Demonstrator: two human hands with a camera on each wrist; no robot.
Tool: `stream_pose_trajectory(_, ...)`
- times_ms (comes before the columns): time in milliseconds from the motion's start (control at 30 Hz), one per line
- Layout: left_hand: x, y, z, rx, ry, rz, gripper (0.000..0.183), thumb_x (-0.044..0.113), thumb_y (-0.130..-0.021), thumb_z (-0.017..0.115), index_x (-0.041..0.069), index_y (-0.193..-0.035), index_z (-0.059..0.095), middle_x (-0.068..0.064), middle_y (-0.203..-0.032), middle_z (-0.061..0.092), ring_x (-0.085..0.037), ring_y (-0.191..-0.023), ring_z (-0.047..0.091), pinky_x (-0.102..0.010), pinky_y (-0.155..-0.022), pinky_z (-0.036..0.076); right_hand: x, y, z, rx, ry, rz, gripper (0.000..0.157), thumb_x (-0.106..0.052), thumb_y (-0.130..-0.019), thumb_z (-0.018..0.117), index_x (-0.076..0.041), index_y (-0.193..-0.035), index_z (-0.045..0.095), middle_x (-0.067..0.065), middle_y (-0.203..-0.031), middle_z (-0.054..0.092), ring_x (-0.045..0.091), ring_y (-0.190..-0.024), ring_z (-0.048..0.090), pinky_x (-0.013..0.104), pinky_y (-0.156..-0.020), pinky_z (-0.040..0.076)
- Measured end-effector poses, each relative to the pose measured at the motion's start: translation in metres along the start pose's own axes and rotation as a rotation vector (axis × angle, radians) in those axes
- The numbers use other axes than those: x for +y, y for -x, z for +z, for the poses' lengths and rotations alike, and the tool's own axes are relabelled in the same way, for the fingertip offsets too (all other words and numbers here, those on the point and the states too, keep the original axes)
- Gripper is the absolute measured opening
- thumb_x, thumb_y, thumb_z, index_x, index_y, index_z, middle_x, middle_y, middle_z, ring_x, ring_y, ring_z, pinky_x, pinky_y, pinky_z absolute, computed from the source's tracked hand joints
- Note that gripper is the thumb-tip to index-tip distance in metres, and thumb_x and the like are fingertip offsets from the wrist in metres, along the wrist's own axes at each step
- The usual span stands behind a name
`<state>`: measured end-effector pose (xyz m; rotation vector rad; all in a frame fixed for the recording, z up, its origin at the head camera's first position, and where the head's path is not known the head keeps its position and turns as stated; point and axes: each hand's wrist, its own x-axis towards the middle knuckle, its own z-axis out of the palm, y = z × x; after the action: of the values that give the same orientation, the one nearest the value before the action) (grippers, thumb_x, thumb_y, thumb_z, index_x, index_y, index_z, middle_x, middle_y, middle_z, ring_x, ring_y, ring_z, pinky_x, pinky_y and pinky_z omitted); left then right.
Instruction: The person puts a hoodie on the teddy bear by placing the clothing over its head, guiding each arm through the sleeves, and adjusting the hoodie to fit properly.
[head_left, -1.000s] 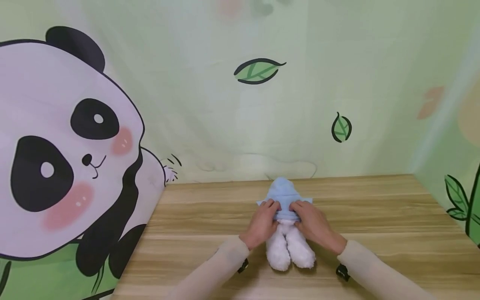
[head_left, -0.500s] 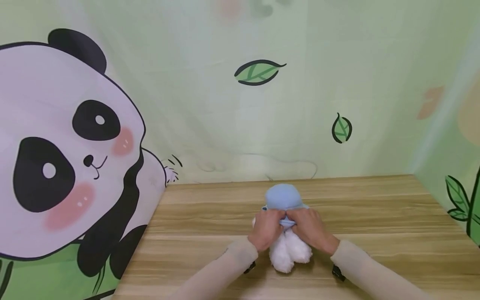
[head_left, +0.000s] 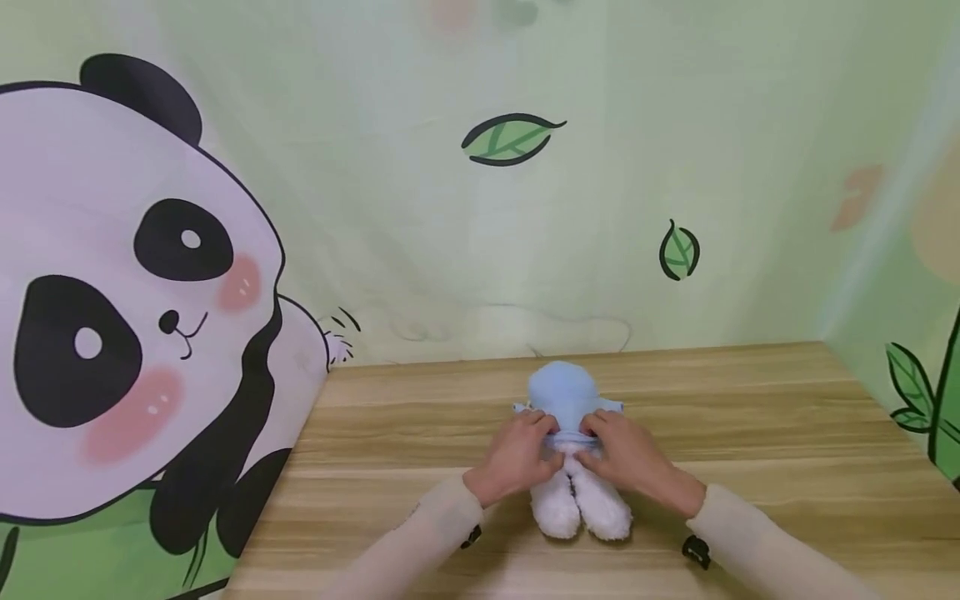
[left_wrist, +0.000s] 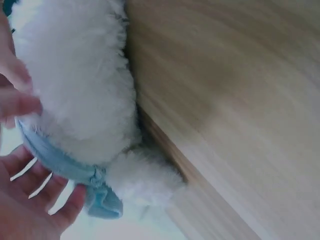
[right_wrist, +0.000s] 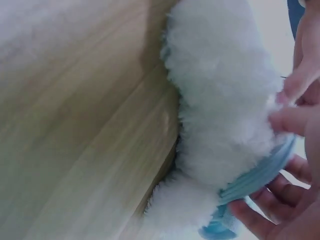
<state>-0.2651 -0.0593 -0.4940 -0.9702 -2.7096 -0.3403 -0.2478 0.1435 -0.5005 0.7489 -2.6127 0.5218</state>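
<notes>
A white plush toy point(head_left: 557, 507) lies on the wooden table with its two legs toward me. Blue cloth clothing point(head_left: 564, 396) covers its upper part, rounded at the far end, with a short sleeve out at each side. My left hand point(head_left: 519, 450) touches the lower hem from the left, fingers on the cloth and thumb near the white fur. From the other side my right hand point(head_left: 630, 450) does the same. Both wrist views show spread fingers against the blue hem point(left_wrist: 60, 157), thumbs apart from them. The toy's head is hidden from the head view.
The wooden table point(head_left: 405, 433) ends at a green printed backdrop point(head_left: 420, 250) just beyond the toy. A large printed panda point(head_left: 225, 333) fills the left side. A dark wrist device point(head_left: 696, 550) sits under the right sleeve.
Half a second ago both hands were close together, gripping the hem at the middle. Now they have moved apart to its sides, fingers loosened, and the toy lies straighter with both sleeves showing.
</notes>
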Motion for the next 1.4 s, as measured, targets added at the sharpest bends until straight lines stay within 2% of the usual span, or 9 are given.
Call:
stream_pose_trajectory(133,0.006,-0.004,0.008,0.047,-0.092,0.012,0.011,0.019,-0.085,0.071,0.017,-0.085,0.060,0.005,-0.081,0.062,-0.009,-0.073,0.058,-0.020,-0.061,0.046,0.000,-0.002,0.008,0.036,0.068,-0.030,0.031,-0.014,-0.072,0.081,-0.016,-0.075,0.051,-0.006,-0.068,0.049,0.008,-0.060,0.043,0.023,-0.052,0.035)
stream_pose_trajectory(300,0.013,-0.015,0.018,0.101,-0.242,-0.035,0.017,0.012,-0.076,0.073,0.018,-0.073,0.058,0.006,-0.072,0.063,-0.013,-0.065,0.063,-0.026,-0.053,0.046,0.001,-0.005,0.021,0.083,0.164,-0.037,0.029,-0.004,-0.073,0.075,-0.014,-0.070,0.048,-0.002,-0.062,0.052,0.019,-0.055,0.053,0.033,-0.047,0.040)
stream_pose_trajectory(400,0.013,-0.022,0.021,0.116,-0.276,-0.058,0.016,0.012,-0.074,0.073,0.018,-0.072,0.059,0.005,-0.070,0.064,-0.014,-0.063,0.065,-0.028,-0.053,0.048,0.002,-0.010,0.025,0.099,0.182,-0.010,0.027,-0.002,-0.074,0.071,-0.015,-0.067,0.048,-0.001,-0.059,0.053,0.023,-0.054,0.056,0.037,-0.045,0.041)
stream_pose_trajectory(500,0.009,-0.026,0.019,0.127,-0.248,-0.058,0.016,0.012,-0.078,0.073,0.017,-0.078,0.058,0.003,-0.073,0.064,-0.015,-0.066,0.064,-0.028,-0.053,0.048,0.005,-0.015,0.023,0.112,0.196,0.013,0.031,-0.007,-0.076,0.073,-0.015,-0.063,0.046,-0.001,-0.057,0.051,0.021,-0.050,0.052,0.035,-0.043,0.038)
stream_pose_trajectory(667,0.001,-0.012,0.013,0.144,-0.159,0.021,0.009,0.014,-0.088,0.069,0.017,-0.091,0.061,0.001,-0.082,0.060,-0.014,-0.071,0.058,-0.021,-0.057,0.044,0.005,-0.009,0.010,0.144,0.197,-0.067,0.027,-0.018,-0.079,0.080,-0.015,-0.067,0.056,-0.001,-0.063,0.050,0.015,-0.053,0.048,0.028,-0.046,0.037)
stream_pose_trajectory(833,-0.001,0.005,0.007,0.128,-0.182,0.106,0.003,0.017,-0.095,0.063,0.018,-0.094,0.066,0.002,-0.095,0.058,-0.013,-0.088,0.055,-0.019,-0.070,0.048,0.004,0.005,0.002,0.168,0.196,-0.200,0.007,-0.015,-0.083,0.076,-0.011,-0.086,0.071,0.002,-0.083,0.059,0.018,-0.072,0.056,0.030,-0.061,0.047)
stream_pose_trajectory(1067,-0.002,0.012,-0.001,0.074,-0.197,0.138,0.009,0.017,-0.098,0.058,0.016,-0.095,0.067,0.003,-0.085,0.062,-0.012,-0.079,0.059,-0.021,-0.066,0.049,0.004,0.015,0.001,0.091,0.118,-0.164,0.012,-0.010,-0.082,0.076,-0.010,-0.092,0.070,0.001,-0.089,0.066,0.018,-0.086,0.058,0.033,-0.072,0.051)
stream_pose_trajectory(1200,-0.002,0.011,-0.005,0.056,-0.113,0.104,0.017,0.019,-0.099,0.057,0.014,-0.108,0.070,0.001,-0.096,0.064,-0.012,-0.085,0.060,-0.020,-0.070,0.050,0.008,0.014,-0.002,0.061,0.032,-0.114,0.008,-0.009,-0.082,0.074,-0.010,-0.090,0.071,0.001,-0.092,0.064,0.017,-0.087,0.059,0.032,-0.072,0.052)
stream_pose_trajectory(1400,-0.008,0.001,-0.014,0.047,0.181,-0.019,0.020,0.015,-0.098,0.056,0.010,-0.113,0.068,-0.002,-0.097,0.065,-0.008,-0.080,0.062,-0.015,-0.065,0.048,0.018,0.001,-0.009,0.095,-0.056,-0.025,0.007,-0.006,-0.085,0.071,-0.011,-0.090,0.069,0.000,-0.088,0.067,0.014,-0.079,0.064,0.030,-0.068,0.053)
